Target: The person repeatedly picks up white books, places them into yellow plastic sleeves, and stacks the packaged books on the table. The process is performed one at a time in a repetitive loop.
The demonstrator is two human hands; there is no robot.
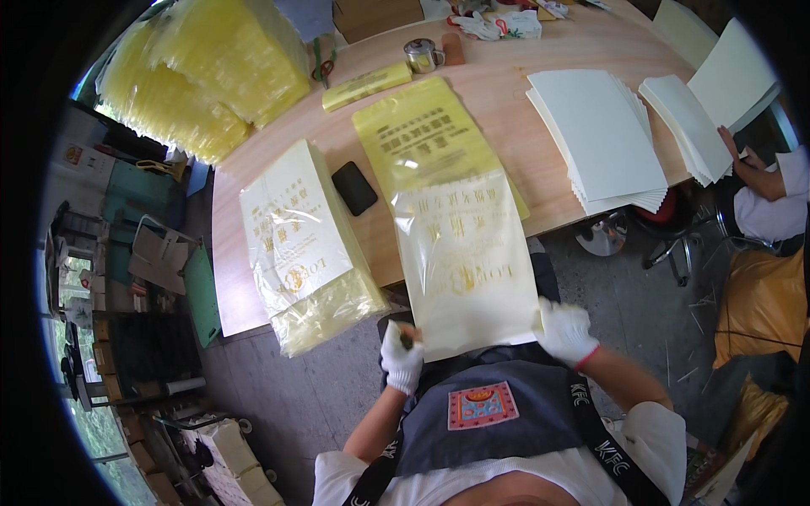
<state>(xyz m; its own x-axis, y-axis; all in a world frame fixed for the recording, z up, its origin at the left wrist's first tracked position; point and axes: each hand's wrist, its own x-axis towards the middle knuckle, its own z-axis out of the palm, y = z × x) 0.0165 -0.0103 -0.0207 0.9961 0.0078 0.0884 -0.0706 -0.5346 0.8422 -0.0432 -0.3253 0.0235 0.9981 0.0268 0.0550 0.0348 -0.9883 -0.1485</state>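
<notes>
A stack of white paper [472,329] lies over the table's near edge and down to my lap, inside a clear plastic bag [460,232] with yellow print. Beyond it, flat on the table, are yellow printed plastic bags [430,126]. My left hand [400,357], in a white glove with bare fingertips, is curled by the bag's lower left corner; what it holds, if anything, is unclear. At the lower right side, my right hand [567,333], also white-gloved, grips the bag's edge, slightly blurred. Left of the bag sits a pile of filled bags [295,228].
A black phone [354,188] lies between the piles. Behind are a folded yellow bag [367,87], a metal mug [422,56], scissors [323,71] and a big heap of yellow bags [211,59]. White paper stacks [595,135] stand right, near another person's hand [747,160].
</notes>
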